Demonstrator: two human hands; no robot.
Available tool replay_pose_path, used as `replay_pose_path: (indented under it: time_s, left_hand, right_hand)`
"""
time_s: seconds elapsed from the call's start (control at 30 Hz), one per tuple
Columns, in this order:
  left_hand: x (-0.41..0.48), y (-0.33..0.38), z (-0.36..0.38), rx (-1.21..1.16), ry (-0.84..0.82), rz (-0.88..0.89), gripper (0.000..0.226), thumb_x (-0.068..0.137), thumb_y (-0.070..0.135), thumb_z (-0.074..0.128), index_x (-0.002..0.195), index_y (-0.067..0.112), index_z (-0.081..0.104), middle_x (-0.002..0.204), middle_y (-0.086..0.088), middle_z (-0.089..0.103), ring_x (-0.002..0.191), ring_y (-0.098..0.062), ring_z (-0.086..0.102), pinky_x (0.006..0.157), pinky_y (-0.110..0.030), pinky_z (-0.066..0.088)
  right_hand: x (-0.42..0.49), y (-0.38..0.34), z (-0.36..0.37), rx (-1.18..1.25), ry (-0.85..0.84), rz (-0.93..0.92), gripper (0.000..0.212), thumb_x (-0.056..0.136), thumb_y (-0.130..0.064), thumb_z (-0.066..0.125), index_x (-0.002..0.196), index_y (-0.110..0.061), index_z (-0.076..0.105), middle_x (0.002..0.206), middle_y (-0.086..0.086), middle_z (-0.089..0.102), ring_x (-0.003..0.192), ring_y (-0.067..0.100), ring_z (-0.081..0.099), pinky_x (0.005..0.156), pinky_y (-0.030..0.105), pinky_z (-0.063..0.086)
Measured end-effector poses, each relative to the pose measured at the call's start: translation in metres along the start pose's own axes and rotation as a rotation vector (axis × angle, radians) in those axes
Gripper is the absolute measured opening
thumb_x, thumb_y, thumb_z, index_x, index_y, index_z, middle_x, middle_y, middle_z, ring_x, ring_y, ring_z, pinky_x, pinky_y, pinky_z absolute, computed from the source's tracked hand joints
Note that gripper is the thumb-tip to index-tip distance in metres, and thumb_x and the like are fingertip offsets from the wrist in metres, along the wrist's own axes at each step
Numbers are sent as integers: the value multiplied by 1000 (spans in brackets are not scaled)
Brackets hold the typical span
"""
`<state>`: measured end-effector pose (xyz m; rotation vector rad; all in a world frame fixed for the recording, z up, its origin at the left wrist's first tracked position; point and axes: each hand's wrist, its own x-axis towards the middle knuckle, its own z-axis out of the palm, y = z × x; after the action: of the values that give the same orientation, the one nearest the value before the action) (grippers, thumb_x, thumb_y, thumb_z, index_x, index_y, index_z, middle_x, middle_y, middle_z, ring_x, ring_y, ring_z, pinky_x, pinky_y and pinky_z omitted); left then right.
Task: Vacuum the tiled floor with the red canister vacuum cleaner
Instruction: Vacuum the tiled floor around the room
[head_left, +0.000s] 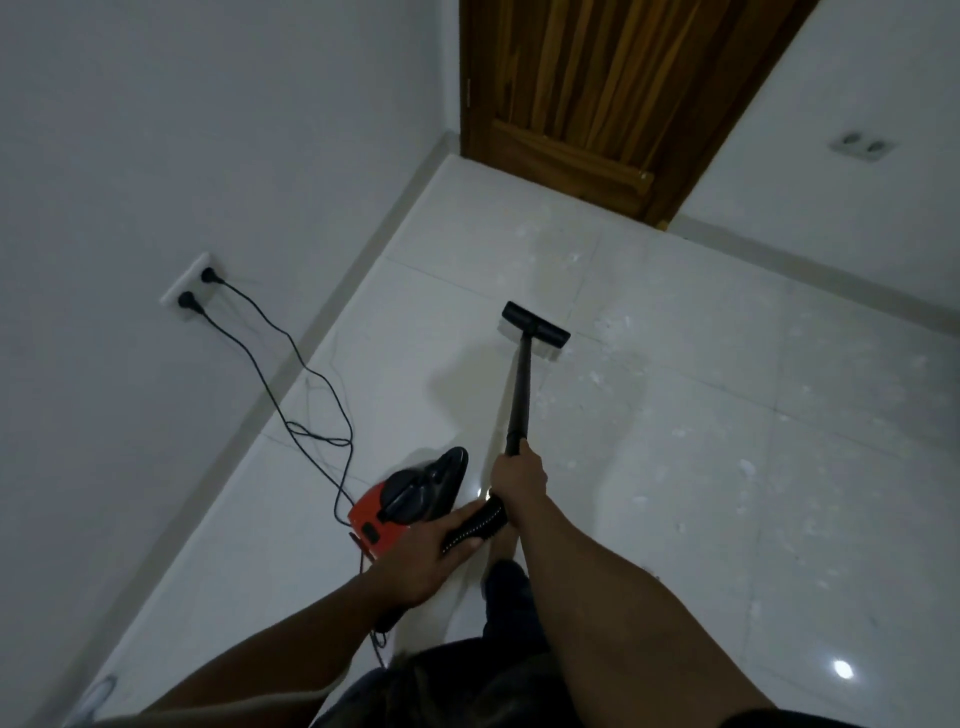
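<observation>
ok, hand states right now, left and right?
left hand: closed, gripping the black ribbed hose.
right hand: closed, gripping the black wand.

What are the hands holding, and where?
The right hand grips the wand at its near end. The left hand holds the hose just behind it.
</observation>
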<state>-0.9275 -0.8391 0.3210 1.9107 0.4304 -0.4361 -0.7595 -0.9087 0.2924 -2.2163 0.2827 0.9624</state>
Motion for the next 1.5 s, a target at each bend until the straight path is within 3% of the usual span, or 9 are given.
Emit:
replay_pose_path:
  time_s: [0.27,0.5,0.67,1.0,1.1,1.2,1.3,1.37,1.5]
  left_hand:
    - [-102,-44,11,72,-25,173,56,99,55,46,151,48,27,148,27,35,125,28,30,104,-2,26]
    - [-165,-57,26,121,-63,232,57,99,53,47,152,48,24,146,20,40,130,6,37,101,-1,26]
    - [-188,-65,45,120,-103,207,59,95,65,44,149,55,23,149,11,47,133,-5,46,112,-28,40]
    - [-202,-70,66,142,-128,123,55,100,50,49,151,48,28,124,5,62,83,7,56,74,-1,41]
    - [-198,-66,75,135,-140,112,56,101,45,50,153,41,30,136,-4,59,105,-13,62,80,-2,40]
    - [-191,-60,78,144,-171,91,57,101,42,51,154,36,30,139,-12,58,121,-27,57,94,-20,45]
    - [-178,-53,81,154,-185,58,57,101,44,51,153,39,30,138,-6,58,117,-18,59,83,-6,42]
    - [-168,-44,88,121,-189,22,56,100,44,53,152,40,32,142,-2,56,117,-11,58,90,-7,41]
    - [-147,-17,110,58,-161,-29,54,101,32,55,152,31,36,145,0,51,128,-16,52,89,4,32]
  right_hand:
    - [-96,61,38,9,22,16,58,94,-20,43,152,-15,36,131,13,57,109,32,60,87,39,56]
    - [-155,94,45,46,-9,103,38,91,-18,51,124,-2,56,108,15,65,96,32,66,72,33,55]
    - [-171,123,52,166,-35,206,37,90,-20,53,122,-2,55,98,16,65,84,32,67,63,33,54]
    - [-168,161,63,140,-67,244,42,92,-16,52,131,2,51,105,17,62,89,34,65,76,40,60]
    - [-164,170,58,62,-95,224,45,94,-16,49,135,2,49,114,18,63,95,33,65,84,42,59]
    - [-155,175,53,-13,-118,186,46,96,-17,45,138,2,49,122,19,61,103,34,64,89,41,57]
    - [-141,179,47,-56,-126,144,47,96,-19,45,140,-1,48,125,19,61,106,35,62,92,41,55]
    - [-130,182,39,-94,-135,129,48,96,-20,45,140,-2,48,127,18,59,109,35,61,94,41,54]
    - [-105,186,17,-173,-155,79,48,95,-22,46,140,-7,47,127,16,59,110,35,60,92,40,54]
